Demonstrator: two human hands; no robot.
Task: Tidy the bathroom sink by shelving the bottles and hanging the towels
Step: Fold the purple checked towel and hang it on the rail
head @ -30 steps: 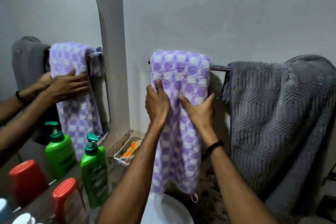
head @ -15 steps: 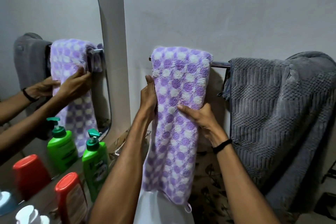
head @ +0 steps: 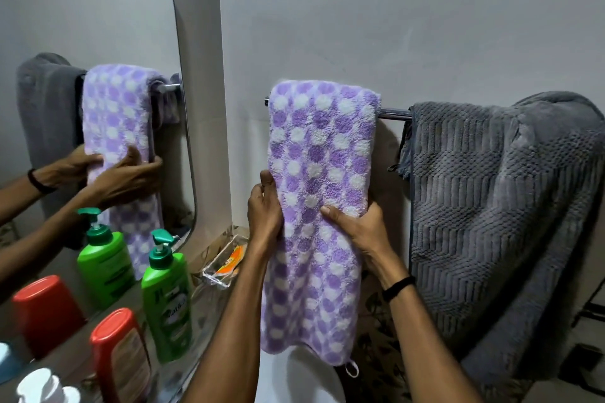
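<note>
While draped over the rail (head: 394, 113), the purple towel (head: 322, 154) is pinched by both hands (head: 265, 206) (head: 355, 227).

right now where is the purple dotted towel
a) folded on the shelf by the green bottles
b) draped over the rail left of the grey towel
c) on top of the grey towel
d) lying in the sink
b: the purple dotted towel hangs over the rail, left of the grey towel and apart from it, with the left hand and right hand gripping its edges.

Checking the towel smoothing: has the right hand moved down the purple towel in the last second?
Yes. The right hand now grips the purple towel farther below the towel bar, nearer its right edge.
</note>
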